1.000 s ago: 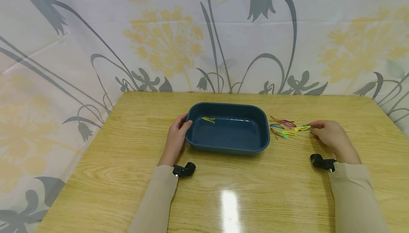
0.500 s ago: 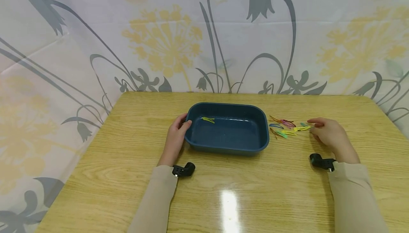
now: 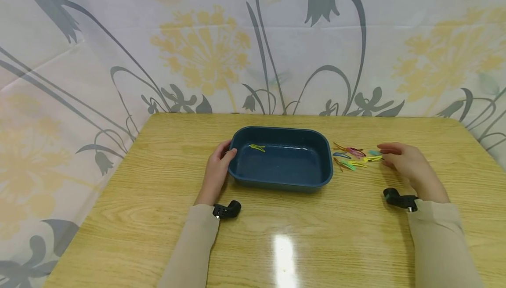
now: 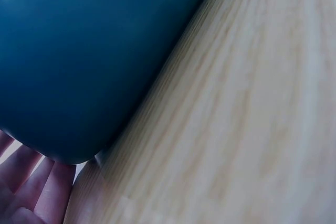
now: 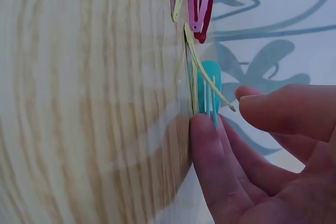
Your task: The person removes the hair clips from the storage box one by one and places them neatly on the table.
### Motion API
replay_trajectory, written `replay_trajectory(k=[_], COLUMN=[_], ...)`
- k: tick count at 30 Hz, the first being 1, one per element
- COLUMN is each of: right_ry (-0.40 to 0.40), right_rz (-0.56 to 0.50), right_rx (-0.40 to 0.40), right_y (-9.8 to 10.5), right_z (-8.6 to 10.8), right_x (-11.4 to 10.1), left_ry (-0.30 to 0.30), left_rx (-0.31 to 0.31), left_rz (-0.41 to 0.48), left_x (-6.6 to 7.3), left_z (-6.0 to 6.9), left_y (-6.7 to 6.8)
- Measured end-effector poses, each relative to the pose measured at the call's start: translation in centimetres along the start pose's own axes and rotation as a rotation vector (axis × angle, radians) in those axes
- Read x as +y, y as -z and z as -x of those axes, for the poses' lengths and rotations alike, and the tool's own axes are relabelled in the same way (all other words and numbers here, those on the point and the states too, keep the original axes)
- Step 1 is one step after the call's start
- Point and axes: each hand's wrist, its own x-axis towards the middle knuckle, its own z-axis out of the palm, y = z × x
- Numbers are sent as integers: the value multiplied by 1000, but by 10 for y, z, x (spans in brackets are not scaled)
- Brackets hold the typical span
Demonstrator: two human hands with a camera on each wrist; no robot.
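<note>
A dark blue plastic tub (image 3: 280,165) stands on the table, with a yellow hair clip (image 3: 257,148) inside at its left. My left hand (image 3: 216,167) grips the tub's left wall, thumb over the rim and fingers outside. To the right of the tub lies a loose group of snap hair clips in several colours, pink (image 3: 357,152), blue (image 3: 341,155) and green (image 3: 349,165) among them. At the group's right end my right hand (image 5: 268,156) touches a turquoise clip (image 5: 210,80) with a fingertip, thumb held apart. An open yellow clip (image 5: 207,72) overlaps the turquoise one.
The wooden table (image 3: 316,235) reaches to a flower-patterned cloth (image 3: 292,51) hanging behind it. Black wrist cameras (image 3: 228,209) sit on both wrists.
My right hand has shifted slightly and its fingers have parted near the turquoise clip, which now shows more. The left hand and the tub have stayed in place.
</note>
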Motion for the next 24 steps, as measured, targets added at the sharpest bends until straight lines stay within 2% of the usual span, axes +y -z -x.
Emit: replay_trajectory(k=[1, 8, 15, 24], right_ry=[1, 19, 79, 103], right_rz=[-2, 35, 75, 73], right_rx=[-1, -10, -31, -90], right_y=[0, -1, -1, 1], right_z=[0, 0, 0, 1], right_x=[0, 0, -1, -4], left_ry=[-4, 6, -8, 0], left_rx=[5, 0, 3, 6], left_rz=[-2, -3, 4, 0], left_x=[-4, -2, -2, -2], left_z=[-2, -1, -1, -1], left_y=[0, 0, -1, 0])
